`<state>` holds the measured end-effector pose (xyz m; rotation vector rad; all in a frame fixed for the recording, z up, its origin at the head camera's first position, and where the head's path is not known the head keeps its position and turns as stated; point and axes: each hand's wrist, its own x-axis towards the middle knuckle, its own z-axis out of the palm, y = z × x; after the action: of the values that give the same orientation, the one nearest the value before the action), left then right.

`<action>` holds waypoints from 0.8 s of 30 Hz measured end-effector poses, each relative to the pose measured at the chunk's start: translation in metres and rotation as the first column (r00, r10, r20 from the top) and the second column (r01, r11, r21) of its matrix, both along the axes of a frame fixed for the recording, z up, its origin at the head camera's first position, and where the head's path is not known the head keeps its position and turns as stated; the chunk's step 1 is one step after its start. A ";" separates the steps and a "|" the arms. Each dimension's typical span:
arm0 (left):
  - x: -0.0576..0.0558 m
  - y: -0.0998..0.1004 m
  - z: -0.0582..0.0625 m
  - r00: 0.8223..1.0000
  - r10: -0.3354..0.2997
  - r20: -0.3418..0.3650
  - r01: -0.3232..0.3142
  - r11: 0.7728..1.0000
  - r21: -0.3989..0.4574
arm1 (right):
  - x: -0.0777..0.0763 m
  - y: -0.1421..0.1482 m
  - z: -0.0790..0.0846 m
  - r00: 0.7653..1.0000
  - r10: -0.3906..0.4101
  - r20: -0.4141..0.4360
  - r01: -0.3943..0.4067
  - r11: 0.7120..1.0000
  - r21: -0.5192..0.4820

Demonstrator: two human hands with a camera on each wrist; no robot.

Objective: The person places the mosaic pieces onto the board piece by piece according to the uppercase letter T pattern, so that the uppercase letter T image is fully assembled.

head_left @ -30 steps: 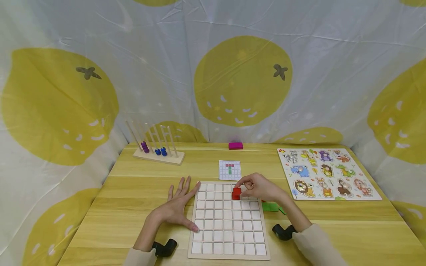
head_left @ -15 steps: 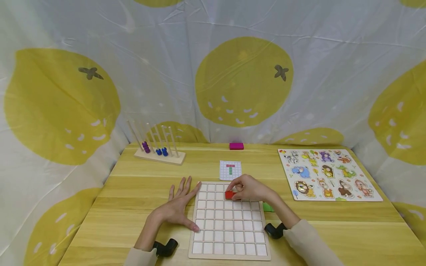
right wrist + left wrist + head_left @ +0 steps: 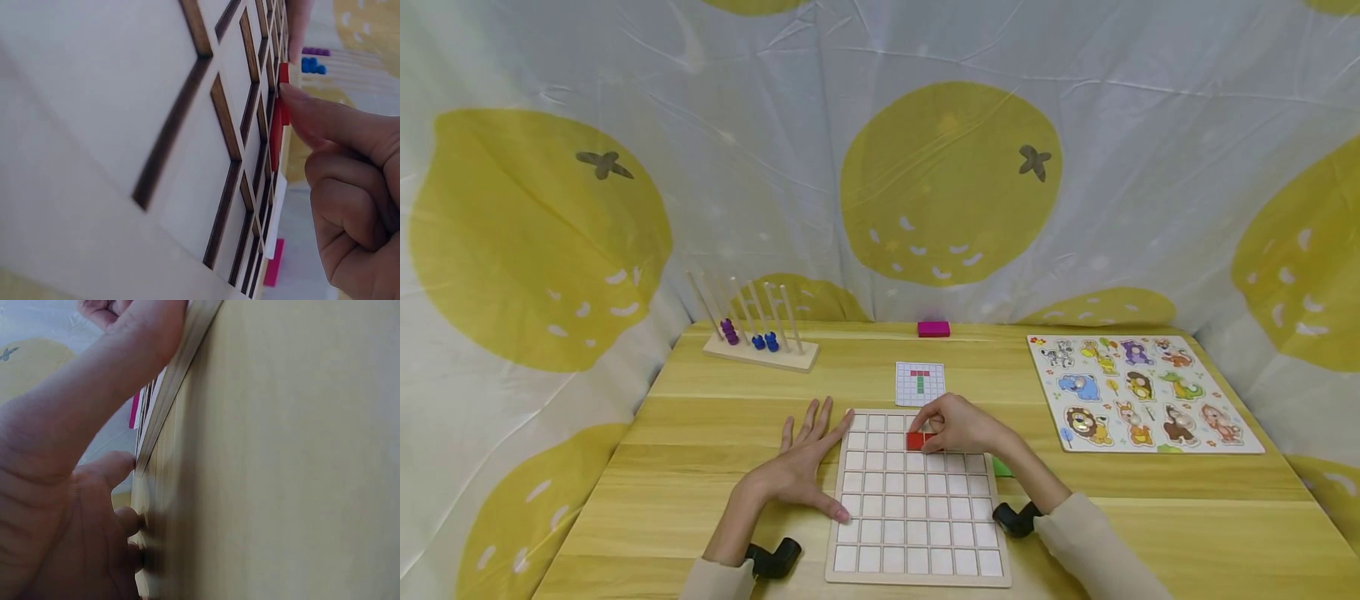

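A wooden grid board lies in front of me. My right hand pinches a red square tile between thumb and fingers, at a cell of the second row from the top. Just right of it is another red tile, partly hidden by the fingers. The right wrist view shows the pinched red tile standing slightly proud of the grid, with other red lower in the cells. My left hand is spread, its thumb and index fingertip on the board's left edge, the other fingers on the table.
Behind the board lies a card printed with a red and green T. Green tiles show right of the board, partly behind the forearm. A magenta block, a bead rack and an animal puzzle stand farther off.
My right hand has moved left by about one cell with the red tile and lowered it into line with the red tile beside it. The left hand has stayed put.
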<state>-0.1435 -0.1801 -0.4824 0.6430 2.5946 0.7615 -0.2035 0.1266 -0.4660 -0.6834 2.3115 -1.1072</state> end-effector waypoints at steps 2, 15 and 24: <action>0.000 0.000 0.000 1.000 0.002 0.004 -0.002 1.000 -0.006 | 0.000 0.000 -0.001 1.000 0.000 -0.009 0.000 1.000 0.002; 0.000 0.001 0.000 1.000 0.007 0.013 -0.007 1.000 0.003 | -0.002 -0.002 -0.003 0.999 -0.007 -0.049 0.008 1.000 0.016; 0.000 0.001 0.002 1.000 0.012 0.017 -0.012 1.000 0.015 | -0.002 -0.001 -0.003 0.998 -0.009 -0.067 0.010 1.000 0.007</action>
<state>-0.1438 -0.1792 -0.4809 0.6234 2.5817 0.7880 -0.2055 0.1253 -0.4688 -0.7175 2.3759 -1.0953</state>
